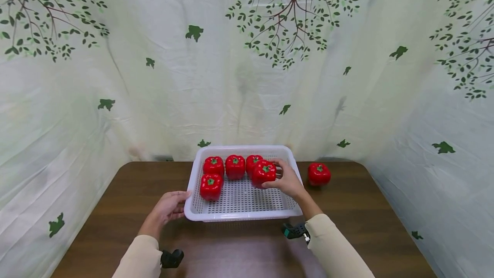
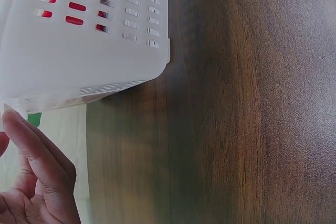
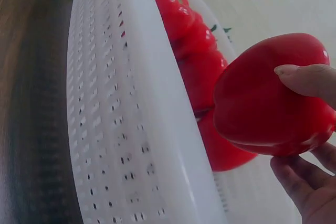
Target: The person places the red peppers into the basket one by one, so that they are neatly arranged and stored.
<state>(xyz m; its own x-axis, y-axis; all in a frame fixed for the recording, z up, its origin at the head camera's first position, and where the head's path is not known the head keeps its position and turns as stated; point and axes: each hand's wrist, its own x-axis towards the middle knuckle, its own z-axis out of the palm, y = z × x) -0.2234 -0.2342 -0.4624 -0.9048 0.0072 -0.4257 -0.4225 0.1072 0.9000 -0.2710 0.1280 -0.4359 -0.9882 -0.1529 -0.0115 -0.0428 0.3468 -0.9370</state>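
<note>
My right hand (image 1: 285,179) holds a red bell pepper (image 1: 263,173) above a white perforated basket (image 1: 243,217). In the right wrist view, the thumb (image 3: 304,81) lies along one side of this pepper (image 3: 268,95), with fingers on its other side. Several more red peppers (image 1: 211,186) with green stems sit in the basket, mostly along its back and left. My left hand (image 1: 170,207) is at the basket's left side, its fingertips touching the rim. In the left wrist view, its fingers (image 2: 44,163) extend fairly straight beside the basket corner (image 2: 105,61).
Another red pepper (image 1: 319,174) stands on the brown wooden table (image 1: 366,218), right of the basket. Behind and at both sides hangs a pale cloth (image 1: 173,76) printed with branches and leaves.
</note>
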